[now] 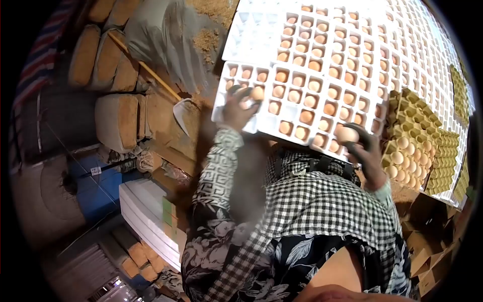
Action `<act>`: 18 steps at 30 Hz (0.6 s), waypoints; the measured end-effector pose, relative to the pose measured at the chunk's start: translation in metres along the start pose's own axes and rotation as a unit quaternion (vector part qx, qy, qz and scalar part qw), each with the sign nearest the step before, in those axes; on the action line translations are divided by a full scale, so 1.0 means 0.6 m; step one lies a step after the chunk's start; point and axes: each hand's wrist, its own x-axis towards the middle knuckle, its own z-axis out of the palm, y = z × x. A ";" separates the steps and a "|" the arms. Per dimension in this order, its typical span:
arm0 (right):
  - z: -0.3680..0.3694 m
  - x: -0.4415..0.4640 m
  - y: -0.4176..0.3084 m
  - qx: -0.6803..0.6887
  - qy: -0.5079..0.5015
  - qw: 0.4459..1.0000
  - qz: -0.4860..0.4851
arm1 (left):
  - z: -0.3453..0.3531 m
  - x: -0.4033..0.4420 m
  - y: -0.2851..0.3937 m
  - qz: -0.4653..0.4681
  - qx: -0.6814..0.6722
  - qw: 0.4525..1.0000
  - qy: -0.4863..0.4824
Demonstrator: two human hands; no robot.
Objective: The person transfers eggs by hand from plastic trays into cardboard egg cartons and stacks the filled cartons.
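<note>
My left hand (240, 109) is over the near-left white foam egg tray (220, 102), its dark-tipped fingers curled round an egg (246, 103). Another egg (257, 93) sits right by those fingertips. At the near edge of the trays, my right hand (368, 151) grips a pale brown egg (347, 134) between thumb and fingers. Brown eggs lie one to a pocket in most of the neighbouring foam trays. Beside my right hand, a moulded pulp tray (390, 143) carries several loose eggs (410, 158).
Stacked pulp trays (445, 161) stand on the right. More foam trays (402, 30) stretch to the back. To the left are a yellow-handled shovel (183, 113), filled sacks (115, 121) and a white foam box (143, 211). Cardboard boxes (427, 246) lie lower right.
</note>
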 end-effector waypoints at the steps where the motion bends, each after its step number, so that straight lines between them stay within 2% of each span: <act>1: 0.058 0.042 0.037 -0.014 -0.036 0.998 -0.048 | -0.035 -0.007 -0.049 -0.055 0.004 0.998 -0.013; 2: 0.105 0.088 0.068 -0.170 -0.063 0.962 -0.202 | -0.070 -0.006 -0.071 -0.118 -0.061 0.991 -0.034; 3: 0.170 0.111 0.034 -0.270 -0.065 0.943 -0.184 | -0.072 -0.001 -0.136 -0.111 -0.022 0.991 -0.073; 4: 0.220 0.143 0.038 -0.327 -0.057 0.912 -0.242 | -0.070 0.010 -0.154 -0.088 0.035 0.989 -0.112; 5: 0.266 0.170 0.030 -0.356 -0.074 0.906 -0.215 | -0.068 0.018 -0.164 -0.062 0.092 0.982 -0.150; 6: 0.304 0.205 0.053 -0.413 -0.035 0.853 -0.317 | -0.069 0.021 -0.163 -0.055 0.119 0.975 -0.177; 7: 0.323 0.236 0.080 -0.470 -0.054 0.827 -0.305 | -0.063 0.018 -0.162 -0.031 0.144 0.972 -0.185; 9: 0.358 0.282 0.100 -0.579 -0.114 0.777 -0.220 | -0.073 0.022 -0.174 -0.077 0.051 0.971 -0.222; 10: 0.368 0.288 0.104 -0.602 -0.083 0.755 -0.245 | -0.079 0.008 -0.176 -0.065 0.025 0.986 -0.149; 11: 0.376 0.283 0.108 -0.588 -0.068 0.764 -0.257 | -0.086 -0.002 -0.179 -0.028 -0.012 0.996 -0.081; 12: 0.391 0.269 0.081 -0.574 -0.053 0.771 -0.271 | -0.090 -0.017 -0.183 -0.151 -0.198 0.968 -0.026; 13: 0.412 0.258 0.060 -0.558 -0.037 0.776 -0.290 | -0.102 -0.028 -0.189 -0.262 -0.371 0.890 0.034; 14: 0.427 0.258 0.063 -0.508 -0.069 0.789 -0.339 | -0.084 -0.048 -0.236 -0.233 -0.450 0.854 0.113; 15: 0.443 0.266 0.075 -0.496 -0.132 0.779 -0.361 | -0.078 -0.057 -0.230 -0.241 -0.450 0.840 0.181; 17: 0.478 0.291 0.107 -0.603 -0.241 0.702 -0.291 | -0.065 -0.054 -0.206 -0.242 -0.446 0.803 0.314; 18: 0.478 0.288 0.121 -0.613 -0.223 0.693 -0.306 | -0.040 -0.059 -0.237 -0.194 -0.417 0.834 0.304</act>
